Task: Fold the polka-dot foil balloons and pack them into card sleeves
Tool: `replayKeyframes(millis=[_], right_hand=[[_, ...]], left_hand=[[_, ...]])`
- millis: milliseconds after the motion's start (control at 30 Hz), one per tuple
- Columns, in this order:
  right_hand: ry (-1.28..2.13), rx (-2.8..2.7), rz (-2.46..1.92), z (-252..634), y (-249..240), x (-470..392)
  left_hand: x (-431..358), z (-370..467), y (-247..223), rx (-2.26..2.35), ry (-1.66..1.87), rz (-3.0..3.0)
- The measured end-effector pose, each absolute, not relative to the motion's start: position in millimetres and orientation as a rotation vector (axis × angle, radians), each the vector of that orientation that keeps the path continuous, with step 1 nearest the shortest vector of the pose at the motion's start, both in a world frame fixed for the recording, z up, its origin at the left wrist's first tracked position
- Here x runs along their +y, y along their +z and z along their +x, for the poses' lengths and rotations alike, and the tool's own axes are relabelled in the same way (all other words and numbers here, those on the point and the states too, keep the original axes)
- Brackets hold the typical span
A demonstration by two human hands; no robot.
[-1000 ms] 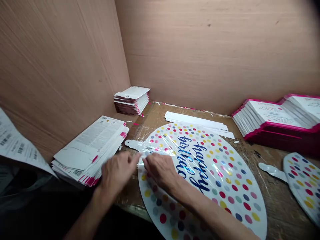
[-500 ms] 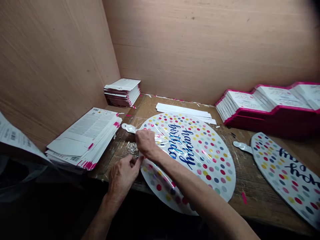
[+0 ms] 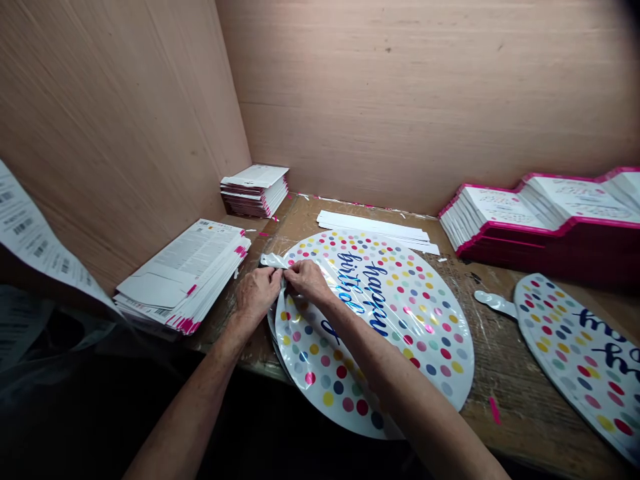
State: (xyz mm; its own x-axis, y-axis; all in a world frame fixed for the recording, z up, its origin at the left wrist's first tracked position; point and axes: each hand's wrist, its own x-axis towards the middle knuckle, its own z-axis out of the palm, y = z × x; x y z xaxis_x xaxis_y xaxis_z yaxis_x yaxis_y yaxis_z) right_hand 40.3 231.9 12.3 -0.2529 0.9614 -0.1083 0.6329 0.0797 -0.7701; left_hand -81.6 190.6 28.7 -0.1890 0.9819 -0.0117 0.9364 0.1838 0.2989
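A round foil balloon (image 3: 430, 313) with coloured dots and blue "happy birthday" lettering lies flat on the table, its near edge past the front edge. More foil layers show beneath its left side. My left hand (image 3: 259, 291) is closed on the balloon's left edge, just below the white neck tab (image 3: 274, 261). Touching it from the right, my right hand (image 3: 306, 279) pinches the same edge with bent fingers. My right forearm crosses over the balloon and hides part of the lettering.
Printed cards (image 3: 187, 267) are stacked at the left, and a smaller card stack (image 3: 255, 190) stands in the back corner. White strips (image 3: 375, 227) lie behind the balloon. Pink-edged cards (image 3: 505, 207) and another dotted balloon (image 3: 575, 347) are at the right. A label strip (image 3: 45, 247) hangs far left.
My left hand has moved up and now meets my right hand near the neck tab. The balloon's lower left edge has flattened out. The view has shifted slightly.
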Motion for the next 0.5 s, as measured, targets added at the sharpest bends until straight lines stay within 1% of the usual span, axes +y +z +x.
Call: replayKeyframes(millis=[100, 300, 400, 500], right_hand=[[1.087, -1.894, -1.535, 39, 10, 231], [1.088, -1.709, -1.493, 50, 8, 220], [1.13, -1.423, -1.435, 88, 12, 211], [1.212, -1.168, -1.443, 146, 13, 197]], left_hand=[[193, -81, 19, 2.288, 0.402, 1.76], [199, -75, 4, 2.434, 0.392, 1.645], [200, -80, 5, 2.41, 0.378, 1.641], [193, -80, 14, 2.435, 0.391, 1.643]])
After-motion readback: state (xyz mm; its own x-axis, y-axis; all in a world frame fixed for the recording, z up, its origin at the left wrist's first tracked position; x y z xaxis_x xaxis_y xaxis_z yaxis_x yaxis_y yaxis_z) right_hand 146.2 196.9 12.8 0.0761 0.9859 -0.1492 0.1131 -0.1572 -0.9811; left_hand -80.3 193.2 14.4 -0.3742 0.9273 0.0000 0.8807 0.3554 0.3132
